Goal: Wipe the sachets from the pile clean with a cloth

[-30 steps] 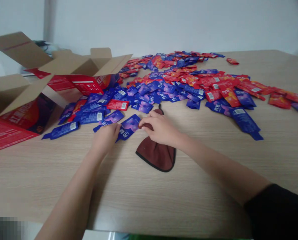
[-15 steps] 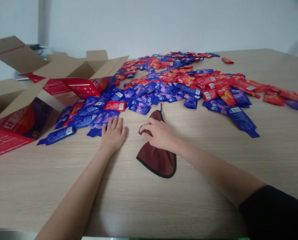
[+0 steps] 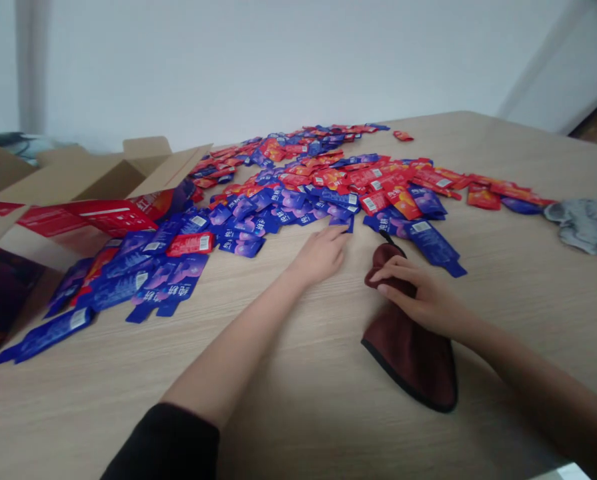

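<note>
My right hand (image 3: pixel 423 297) pinches a dark brown cloth (image 3: pixel 413 360) with black edging around its gathered middle. The lower part of the cloth fans out over the table, and a black loop (image 3: pixel 385 236) sticks out at its far end. My left hand (image 3: pixel 323 255) lies low over the table to the left of the cloth, holding nothing that I can see. Its fingers are stretched out, with the tips at the near edge of a blue packet (image 3: pixel 345 219). Whether they press on that packet, I cannot tell.
Many red packets (image 3: pixel 393 175) and blue packets (image 3: pixel 283 200) spread across the back of the table (image 3: pixel 298 400). Opened cardboard boxes (image 3: pixel 103 177) stand at the left. A grey crumpled fabric item (image 3: pixel 585 227) lies at the far right. Behind is a pale wall (image 3: pixel 278 60).
The view has swung to the right, bringing the grey fabric into sight. My left hand has moved from the left-hand blue packets toward the middle. My right hand still grips the brown cloth.
</note>
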A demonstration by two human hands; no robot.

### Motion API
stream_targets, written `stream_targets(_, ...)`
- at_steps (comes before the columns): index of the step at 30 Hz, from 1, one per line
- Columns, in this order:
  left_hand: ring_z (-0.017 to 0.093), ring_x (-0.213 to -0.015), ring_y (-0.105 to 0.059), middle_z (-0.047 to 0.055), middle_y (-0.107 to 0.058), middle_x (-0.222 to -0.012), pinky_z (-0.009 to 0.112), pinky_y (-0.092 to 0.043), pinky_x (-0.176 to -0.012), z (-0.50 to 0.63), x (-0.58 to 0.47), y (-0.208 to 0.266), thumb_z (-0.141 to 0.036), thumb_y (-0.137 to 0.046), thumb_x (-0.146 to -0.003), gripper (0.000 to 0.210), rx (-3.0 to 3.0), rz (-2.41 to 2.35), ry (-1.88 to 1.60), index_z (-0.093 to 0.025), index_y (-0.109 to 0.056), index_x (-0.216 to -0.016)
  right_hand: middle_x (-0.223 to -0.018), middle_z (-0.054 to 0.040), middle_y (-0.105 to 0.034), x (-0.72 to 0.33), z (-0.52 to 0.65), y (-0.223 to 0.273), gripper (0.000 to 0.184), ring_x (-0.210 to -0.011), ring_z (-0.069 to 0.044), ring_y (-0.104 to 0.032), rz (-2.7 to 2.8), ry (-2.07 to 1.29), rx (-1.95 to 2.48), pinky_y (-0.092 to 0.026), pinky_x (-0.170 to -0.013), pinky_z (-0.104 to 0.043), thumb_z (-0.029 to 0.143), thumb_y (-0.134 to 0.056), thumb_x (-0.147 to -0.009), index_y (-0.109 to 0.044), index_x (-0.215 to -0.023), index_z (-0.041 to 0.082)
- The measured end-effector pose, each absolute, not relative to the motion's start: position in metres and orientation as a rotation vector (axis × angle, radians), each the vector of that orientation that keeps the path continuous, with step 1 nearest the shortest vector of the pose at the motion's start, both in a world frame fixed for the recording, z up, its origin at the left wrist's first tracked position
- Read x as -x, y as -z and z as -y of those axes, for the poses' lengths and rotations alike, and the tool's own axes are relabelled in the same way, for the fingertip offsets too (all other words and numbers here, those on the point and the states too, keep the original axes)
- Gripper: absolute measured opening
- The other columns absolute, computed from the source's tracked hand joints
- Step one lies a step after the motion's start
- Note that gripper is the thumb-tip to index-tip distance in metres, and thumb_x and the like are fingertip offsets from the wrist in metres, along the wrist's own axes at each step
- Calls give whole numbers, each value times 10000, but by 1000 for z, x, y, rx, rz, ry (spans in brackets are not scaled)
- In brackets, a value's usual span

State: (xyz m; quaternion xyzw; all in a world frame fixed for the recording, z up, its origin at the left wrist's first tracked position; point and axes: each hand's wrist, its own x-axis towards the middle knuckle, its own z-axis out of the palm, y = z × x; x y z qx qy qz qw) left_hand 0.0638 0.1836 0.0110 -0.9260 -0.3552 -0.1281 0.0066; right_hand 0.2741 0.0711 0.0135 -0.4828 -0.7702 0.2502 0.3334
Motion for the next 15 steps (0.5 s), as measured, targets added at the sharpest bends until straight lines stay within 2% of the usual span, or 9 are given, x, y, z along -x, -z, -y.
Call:
stream_targets(4,209,-1425,-275,38,-343,-1553,407,-261,-1139,-199,-147,0,-181,-392,-932,518,2955,953,389,-177,-382,-1450,-986,-44,-608,-300,-58,-6,145,-960,-201,-595,1949,-630,1313,-459,-895,-404,239,-523,-902,-647,-975,258)
stream_targets(6,248,-1428,-267,54,-314,-1565,459,-241,-1140,-203,-173,9,-206,-381,-946,527,2956,958,377,-165,-348,-1471,-988,-46,-605,-305,-54,-3,148,-962,-203,-590,1926,-637,1332,-454,-900,-409,242,-519,-907,-643,-987,257)
stream_targets(11,311,-1372,-353,98,-369,-1533,521,-284,-1103,-189,-180,21,-255,-364,-959,509,2929,1057,325,-110,-386,-1447,-974,-46,-592,-308,-52,-3,158,-937,-197,-595,1900,-661,1327,-465,-880,-398,225,-513,-910,-647,-989,253)
stream_targets(15,324,-1337,-384,105,-383,-1524,512,-333,-1062,-147,-136,16,-299,-389,-958,524,2889,1142,309,-129,-377,-1453,-996,-46,-579,-309,-50,-3,166,-941,-188,-595,1914,-700,1312,-474,-878,-378,231,-506,-916,-649,-996,254)
